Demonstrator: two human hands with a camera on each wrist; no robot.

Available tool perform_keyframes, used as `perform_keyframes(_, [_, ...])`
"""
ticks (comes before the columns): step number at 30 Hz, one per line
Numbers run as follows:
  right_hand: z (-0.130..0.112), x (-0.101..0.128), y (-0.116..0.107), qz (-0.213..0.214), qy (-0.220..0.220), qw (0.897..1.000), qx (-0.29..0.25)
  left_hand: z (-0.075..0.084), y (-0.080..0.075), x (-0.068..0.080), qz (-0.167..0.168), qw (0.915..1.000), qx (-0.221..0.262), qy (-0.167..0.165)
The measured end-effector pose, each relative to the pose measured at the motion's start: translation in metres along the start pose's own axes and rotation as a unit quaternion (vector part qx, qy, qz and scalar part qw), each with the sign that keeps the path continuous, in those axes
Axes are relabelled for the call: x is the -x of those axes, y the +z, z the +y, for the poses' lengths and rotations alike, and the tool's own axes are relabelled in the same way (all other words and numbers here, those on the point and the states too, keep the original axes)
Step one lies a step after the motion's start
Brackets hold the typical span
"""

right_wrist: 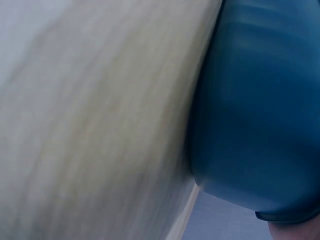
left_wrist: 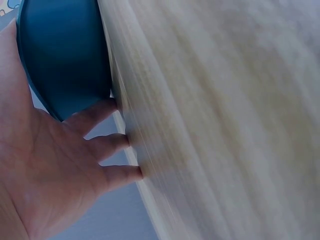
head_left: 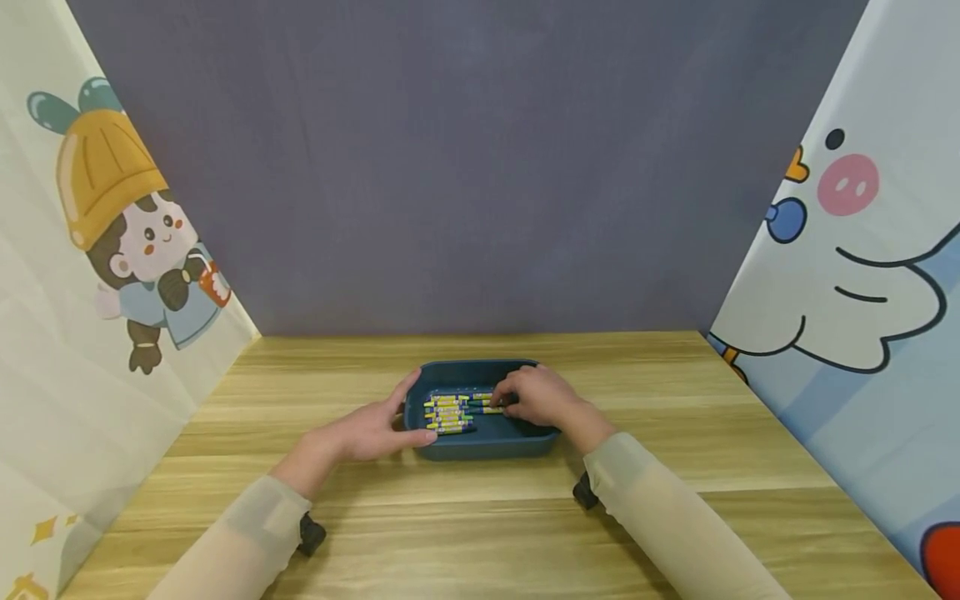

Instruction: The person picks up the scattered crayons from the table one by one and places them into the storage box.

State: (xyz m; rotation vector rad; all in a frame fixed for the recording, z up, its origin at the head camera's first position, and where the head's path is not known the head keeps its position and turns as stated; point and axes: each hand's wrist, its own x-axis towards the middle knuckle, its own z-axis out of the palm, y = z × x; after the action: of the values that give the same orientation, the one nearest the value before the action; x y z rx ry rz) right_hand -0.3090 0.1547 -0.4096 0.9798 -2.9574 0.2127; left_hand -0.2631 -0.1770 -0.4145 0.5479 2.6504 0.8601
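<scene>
A dark teal rectangular tray [head_left: 483,451] stands on the wooden table, with several yellow-and-blue wrapped crayons [head_left: 448,415] lying side by side in its left half. My left hand [head_left: 369,431] spans the tray's left end, thumb at the front rim and another finger near the back corner. In the left wrist view its fingers [left_wrist: 122,172] are spread and fairly straight, reaching the tabletop beside the tray. My right hand [head_left: 540,395] reaches in over the right side, its bent fingers pinching a dark-tipped crayon [head_left: 489,410]. The right wrist view shows mostly the tray's outer wall [right_wrist: 255,115].
The wooden tabletop [head_left: 450,533] extends around the tray. A grey-purple panel [head_left: 480,167] rises behind it. Cartoon-printed sheets flank the table on the left [head_left: 45,292] and right [head_left: 900,333].
</scene>
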Motion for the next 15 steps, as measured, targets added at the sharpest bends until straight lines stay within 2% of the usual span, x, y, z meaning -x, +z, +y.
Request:
perform_keyframes(9, [0.0, -0.0011, 0.0008, 0.005, 0.003, 1.0, -0.01, -0.0006, -0.0011, 0.0001, -0.001, 1.0, -0.001, -0.006])
perform_keyframes(12, [0.0032, -0.0009, 0.0026, 0.021, -0.001, 0.999, -0.035, -0.0005, -0.0003, -0.0001, -0.001, 1.0, 0.0, -0.008])
perform_keyframes(15, [0.0077, 0.0006, 0.0034, 0.058, -0.008, 0.994, -0.089, -0.0011, 0.0007, -0.0001, -0.003, 1.0, 0.004, -0.008])
